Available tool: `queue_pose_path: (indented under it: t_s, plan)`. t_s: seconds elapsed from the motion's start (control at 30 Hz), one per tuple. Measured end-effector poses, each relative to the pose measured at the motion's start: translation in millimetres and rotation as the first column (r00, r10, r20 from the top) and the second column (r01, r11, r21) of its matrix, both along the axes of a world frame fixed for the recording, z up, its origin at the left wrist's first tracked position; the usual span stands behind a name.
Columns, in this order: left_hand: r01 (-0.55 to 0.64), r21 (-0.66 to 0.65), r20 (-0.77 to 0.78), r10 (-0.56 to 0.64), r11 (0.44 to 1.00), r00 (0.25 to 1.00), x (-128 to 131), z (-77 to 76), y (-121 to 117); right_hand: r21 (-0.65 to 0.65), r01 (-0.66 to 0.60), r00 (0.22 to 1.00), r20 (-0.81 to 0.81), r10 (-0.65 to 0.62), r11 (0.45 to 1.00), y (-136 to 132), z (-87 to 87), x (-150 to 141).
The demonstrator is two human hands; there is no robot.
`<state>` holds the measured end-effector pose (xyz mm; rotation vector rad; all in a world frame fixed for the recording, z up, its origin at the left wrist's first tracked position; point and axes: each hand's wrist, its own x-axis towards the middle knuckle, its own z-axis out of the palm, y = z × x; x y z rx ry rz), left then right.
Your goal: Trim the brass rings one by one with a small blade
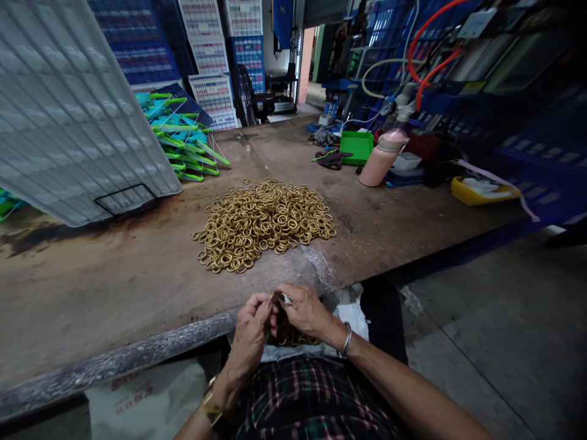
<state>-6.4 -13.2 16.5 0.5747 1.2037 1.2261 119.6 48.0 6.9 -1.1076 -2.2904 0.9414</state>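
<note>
My left hand [252, 324] and my right hand [306, 310] meet just over the table's front edge, fingertips pinched together. Between them is a small brass-coloured ring [274, 296], mostly hidden by the fingers. Below the hands, on my lap, a white sack [353, 316] lies open with more brass-coloured rings [293, 335] in it. A large heap of the same rings [268, 220] is spread on the brown tabletop [151, 275] beyond my hands.
A tilted white crate [87, 116] stands at left beside green and blue plastic pieces [188, 137]. To the right are a pink bottle [380, 162], a green tray [356, 148], a yellow dish [486, 190] and orange hoses [419, 55]. Stacked crates [211, 91] stand behind.
</note>
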Motion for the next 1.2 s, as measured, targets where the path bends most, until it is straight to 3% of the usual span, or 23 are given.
queue_pose_path:
  t_s: [0.13,0.37,0.5,0.6,0.7,0.83,0.93,1.07,1.2]
  plan:
    - [0.004,0.005,-0.027,-0.004,1.0,1.0,0,-0.2,1,0.068,-0.06,0.991,0.121,0.052,0.996,-3,-1.9,1]
    - [-0.001,0.034,-0.044,0.002,0.999,0.999,0,-4.5,0,0.041,-0.063,0.958,0.282,0.049,0.997,-4,4.0,-2]
    - [0.019,0.055,-0.014,-0.018,0.998,1.0,-1,-4.1,-3,0.095,-0.033,0.918,0.396,-0.007,0.995,-3,5.7,-7]
    - [0.097,0.049,0.02,-0.098,0.994,0.995,1,3.8,-8,0.143,0.05,0.884,0.454,-0.11,0.988,12,5.6,-8]
    - [0.152,0.033,0.157,-0.155,0.988,0.975,3,11.8,-9,0.19,0.167,0.868,0.436,-0.236,0.967,36,5.9,-5]
    - [0.048,-0.024,0.308,-0.038,0.999,0.951,2,10.8,-3,0.254,0.262,0.871,0.354,-0.341,0.931,66,5.5,-4]
    - [-0.018,-0.053,0.344,0.036,0.998,0.938,-2,5.8,2,0.278,0.246,0.868,0.363,-0.339,0.928,80,3.1,-9]
    - [-0.019,-0.075,0.45,0.05,0.997,0.892,-10,2.2,4,0.287,0.238,0.845,0.41,-0.343,0.928,89,-0.3,-15]
    - [-0.014,-0.121,0.545,0.078,0.993,0.835,-15,0.1,6,0.278,0.244,0.891,0.314,-0.328,0.929,89,-2.0,-10]
